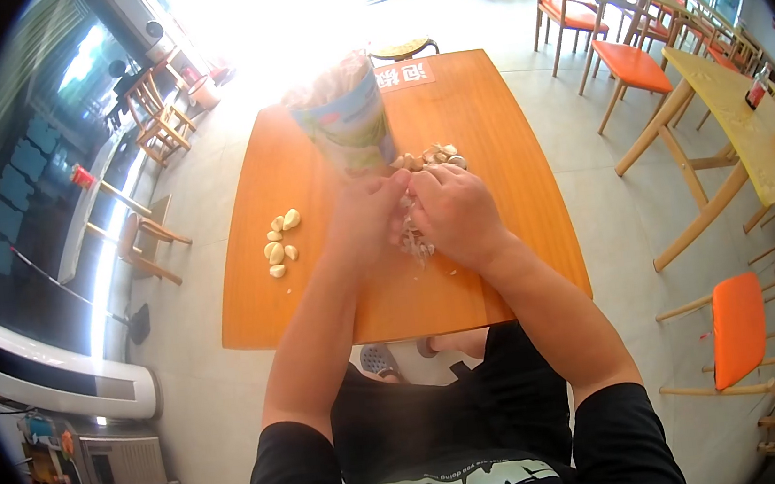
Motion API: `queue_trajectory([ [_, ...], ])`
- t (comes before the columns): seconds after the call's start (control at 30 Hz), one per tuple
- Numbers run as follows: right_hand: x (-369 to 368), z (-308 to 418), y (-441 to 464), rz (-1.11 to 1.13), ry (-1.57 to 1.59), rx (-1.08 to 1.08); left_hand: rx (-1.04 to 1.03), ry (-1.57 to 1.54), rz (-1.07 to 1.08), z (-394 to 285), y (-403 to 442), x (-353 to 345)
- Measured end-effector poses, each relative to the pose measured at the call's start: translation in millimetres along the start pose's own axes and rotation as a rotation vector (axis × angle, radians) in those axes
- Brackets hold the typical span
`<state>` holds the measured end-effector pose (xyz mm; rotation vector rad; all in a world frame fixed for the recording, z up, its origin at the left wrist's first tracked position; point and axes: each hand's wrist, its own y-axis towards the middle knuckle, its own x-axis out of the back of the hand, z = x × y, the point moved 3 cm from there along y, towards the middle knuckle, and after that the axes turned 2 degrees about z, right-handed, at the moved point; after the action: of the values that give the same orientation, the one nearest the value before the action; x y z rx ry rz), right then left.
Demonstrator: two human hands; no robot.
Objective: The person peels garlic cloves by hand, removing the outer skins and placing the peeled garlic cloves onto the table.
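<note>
My left hand (pixel 370 213) and my right hand (pixel 454 214) meet over the middle of the table, fingers closed and pressed together. Whatever is pinched between the fingertips is hidden. Under and between them lie thin, papery garlic skins (pixel 419 248). Just beyond my right hand sits a pile of unpeeled garlic (pixel 435 156). To the left, apart from my left hand, several peeled garlic cloves (pixel 275 251) lie in a loose group. A tall printed plastic bag or tub (pixel 342 119) with clear plastic at its top stands just behind my left hand.
The orange wooden table (pixel 518 228) has a red sign with white characters (pixel 406 74) at its far edge. A stool (pixel 403 49) stands behind it. Chairs with orange seats (pixel 631 65) and a yellow table (pixel 753 123) are on the right; a wooden chair (pixel 149 234) is left.
</note>
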<state>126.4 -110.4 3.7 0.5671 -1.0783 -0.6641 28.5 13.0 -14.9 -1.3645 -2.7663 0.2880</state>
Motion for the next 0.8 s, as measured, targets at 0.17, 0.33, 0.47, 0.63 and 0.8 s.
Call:
queue_trajectory([
  [0.17,-1,-1,1,-0.039,0.114,-0.029,-0.030,-0.010,-0.009,2,4,4],
  [0.33,0,-9,2,-0.042,0.200,-0.022,-0.007,-0.043,-0.032,-7,-2,3],
  [0.47,0,-11,3,-0.036,0.233,-0.034,0.013,-0.032,0.061,-2,3,10],
  [0.63,2,-17,4,-0.034,0.169,-0.178,0.054,0.030,0.116,-9,-3,9],
  [0.8,3,-31,1,-0.036,0.055,-0.324,0.082,0.048,0.188,-11,-8,12],
])
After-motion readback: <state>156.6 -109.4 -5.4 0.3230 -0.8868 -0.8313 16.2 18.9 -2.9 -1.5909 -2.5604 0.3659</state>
